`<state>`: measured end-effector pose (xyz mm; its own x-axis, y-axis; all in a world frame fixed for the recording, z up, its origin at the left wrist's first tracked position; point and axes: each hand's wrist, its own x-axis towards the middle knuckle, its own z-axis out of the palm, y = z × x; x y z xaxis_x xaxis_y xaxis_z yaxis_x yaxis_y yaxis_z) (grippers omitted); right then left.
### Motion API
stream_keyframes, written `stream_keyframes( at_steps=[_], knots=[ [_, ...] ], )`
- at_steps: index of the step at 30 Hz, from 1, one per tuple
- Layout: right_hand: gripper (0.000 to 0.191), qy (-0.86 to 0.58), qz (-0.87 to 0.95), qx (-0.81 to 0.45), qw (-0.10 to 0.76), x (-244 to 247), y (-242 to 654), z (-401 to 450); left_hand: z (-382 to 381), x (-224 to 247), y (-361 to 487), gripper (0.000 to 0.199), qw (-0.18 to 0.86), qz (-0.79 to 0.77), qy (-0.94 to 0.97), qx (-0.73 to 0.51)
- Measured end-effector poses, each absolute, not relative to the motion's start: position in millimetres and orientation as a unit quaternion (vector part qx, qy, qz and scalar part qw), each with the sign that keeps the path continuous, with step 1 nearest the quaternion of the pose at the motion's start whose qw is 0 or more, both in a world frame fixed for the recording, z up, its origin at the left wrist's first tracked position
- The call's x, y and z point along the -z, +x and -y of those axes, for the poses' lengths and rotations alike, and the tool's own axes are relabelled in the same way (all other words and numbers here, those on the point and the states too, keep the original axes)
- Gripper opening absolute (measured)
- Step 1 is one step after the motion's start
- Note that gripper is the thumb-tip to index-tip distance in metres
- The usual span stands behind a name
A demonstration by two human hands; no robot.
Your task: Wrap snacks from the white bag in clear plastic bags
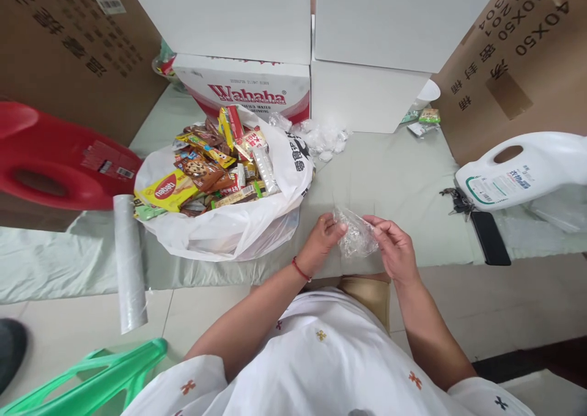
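A small clear plastic bag [355, 235] hangs between my two hands above the table's front edge; its contents are too unclear to name. My left hand [324, 240], below a red wrist cord, pinches the bag's left side between thumb and fingers. On the right side, my right hand [393, 243] grips it with closed fingertips. Left of my hands stands a white plastic bag [238, 235] full of wrapped snacks, with a yellow packet [167, 189] on top. Behind it lie several small crumpled clear packets [323, 139].
A Wahaha box [247, 89] stands behind the snacks. At left are a red jug [59, 159], a plastic roll [130, 263] and a green stool [101, 367]. A white jug [518, 171], keys [455, 200] and a phone [490, 238] are at right.
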<state>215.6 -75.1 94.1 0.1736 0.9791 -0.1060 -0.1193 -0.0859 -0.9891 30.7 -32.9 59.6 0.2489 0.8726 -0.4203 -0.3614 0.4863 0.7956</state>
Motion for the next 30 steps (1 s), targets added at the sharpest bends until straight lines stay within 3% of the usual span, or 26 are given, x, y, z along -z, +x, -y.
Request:
stream_keyframes(
  at_steps=[6,11,13,16,21,25,30],
  knots=[
    [0.029,-0.588,0.348,-0.495,0.536,-79.0,234.1,80.1,23.4,-58.0,33.4,0.043,0.727,-0.437,0.264,-0.459],
    [0.067,-0.626,0.465,-0.430,0.454,-81.9,233.3,64.4,33.7,-62.6,33.8,0.039,0.740,-0.389,0.344,-0.427],
    [0.052,-0.634,0.464,-0.445,0.429,-84.7,228.7,54.9,36.9,-63.2,32.3,0.039,0.761,-0.369,0.323,-0.425],
    [0.035,-0.614,0.403,-0.488,0.472,-85.6,227.6,43.8,37.4,-60.6,23.6,0.040,0.774,-0.376,0.261,-0.439],
    [0.036,-0.582,0.309,-0.509,0.554,-81.2,232.5,38.1,40.6,-54.7,9.1,0.042,0.821,-0.356,0.211,-0.394],
    [0.038,-0.601,0.275,-0.490,0.569,-67.4,227.0,34.8,52.4,-56.0,17.6,0.051,0.851,-0.353,0.247,-0.300],
    [0.039,-0.651,0.314,-0.431,0.540,-44.6,217.1,27.6,55.7,-60.4,40.9,0.050,0.821,-0.375,0.308,-0.299]
  ],
)
